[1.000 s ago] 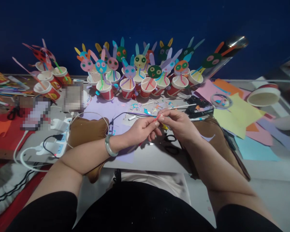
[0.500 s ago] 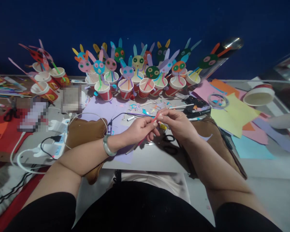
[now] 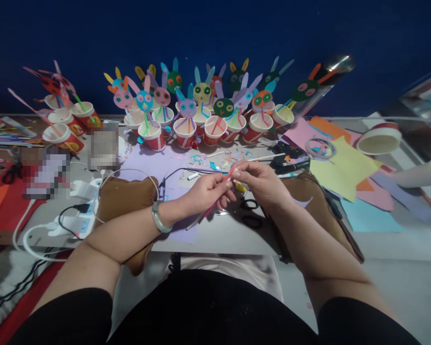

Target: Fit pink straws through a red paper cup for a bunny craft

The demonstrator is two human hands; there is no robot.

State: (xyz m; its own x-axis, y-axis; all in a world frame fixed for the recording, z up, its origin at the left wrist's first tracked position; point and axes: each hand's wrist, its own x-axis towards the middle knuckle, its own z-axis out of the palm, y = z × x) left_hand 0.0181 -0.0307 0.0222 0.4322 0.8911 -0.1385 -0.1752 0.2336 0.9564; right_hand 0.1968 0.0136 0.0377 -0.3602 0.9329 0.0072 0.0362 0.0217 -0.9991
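Above the front middle of the table, my left hand (image 3: 213,192) and my right hand (image 3: 257,182) meet, thumbs and fingers pinched on a thin red straw (image 3: 210,209). One end of the straw pokes up between the fingertips; the rest slants down under my left palm, partly hidden. A bracelet (image 3: 158,218) circles my left wrist. Black-handled scissors (image 3: 250,220) lie below my right hand, their blades mostly covered. Just behind my fingers, small paper scraps (image 3: 197,158) and a white marker (image 3: 193,176) are scattered on the table.
Several paper cups with paper rabbit heads, such as a red cup (image 3: 185,136), line the back. Coloured paper (image 3: 335,170) is piled at right. A power strip (image 3: 84,218) with cables stands left, near a phone (image 3: 46,176). Brown cushions (image 3: 124,199) lie under both forearms.
The whole view has shifted slightly, so the table's things sit a little further left. Both hands keep the same pinch on the red straw, with barely any movement.
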